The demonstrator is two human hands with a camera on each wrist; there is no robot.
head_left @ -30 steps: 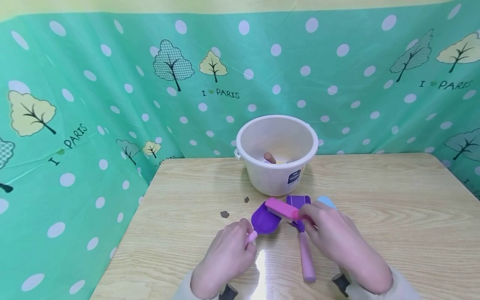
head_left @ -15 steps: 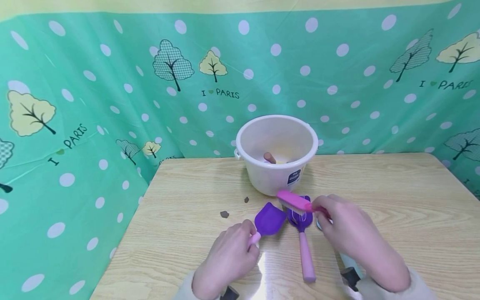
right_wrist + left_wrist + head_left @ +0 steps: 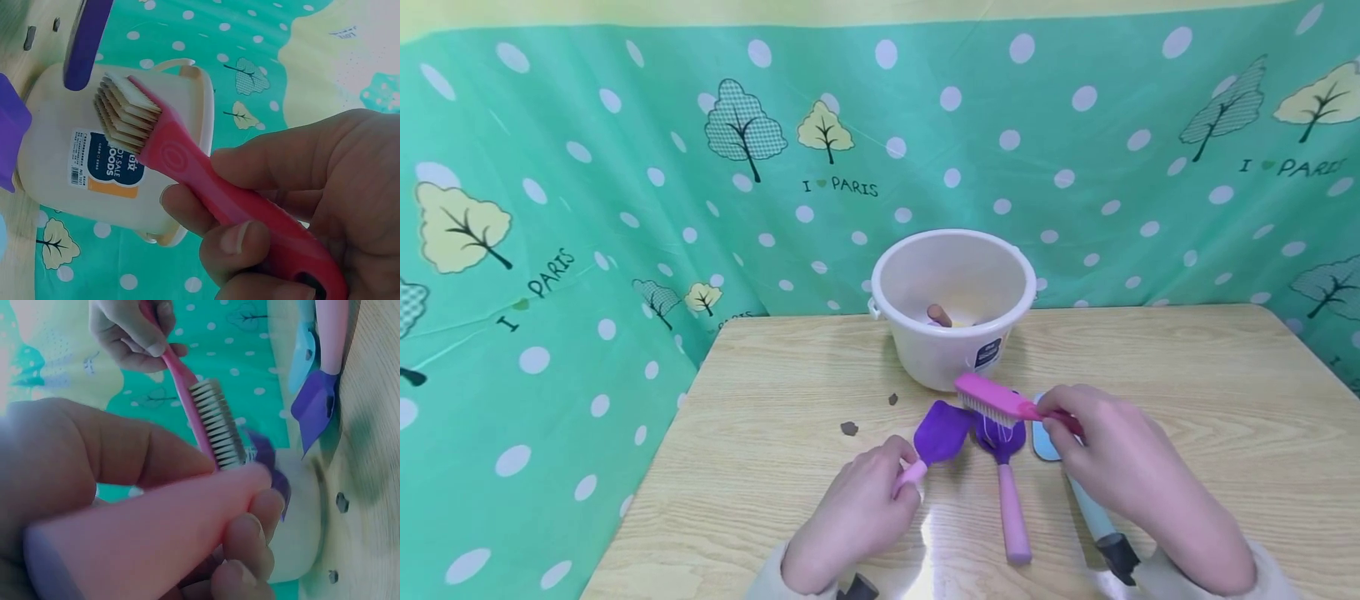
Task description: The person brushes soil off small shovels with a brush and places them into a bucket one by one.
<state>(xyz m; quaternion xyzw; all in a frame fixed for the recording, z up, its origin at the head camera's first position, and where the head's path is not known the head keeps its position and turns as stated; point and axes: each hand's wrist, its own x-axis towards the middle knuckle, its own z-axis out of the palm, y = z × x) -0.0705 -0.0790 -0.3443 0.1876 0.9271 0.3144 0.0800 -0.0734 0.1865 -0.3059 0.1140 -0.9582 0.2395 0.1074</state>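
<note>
Fingers of left hand (image 3: 868,500) curl round pink handle of purple shovel (image 3: 942,429), raised off table (image 3: 737,450). Right hand (image 3: 1097,442) pinches pink brush (image 3: 992,398) by handle, bristles down, near shovel blade; right wrist view shows gap between. White bucket (image 3: 917,358) stands behind; second purple tool (image 3: 1013,521) lies beneath brush. Good brushing likely calls for steady shovel, blade face turned toward bristles, short light strokes, brush clear of bucket.

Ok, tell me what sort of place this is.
Probably a makeshift indoor work corner: a wood-grain table with a green dotted cloth hung behind it and along one side, and a white bucket standing on top.
</note>
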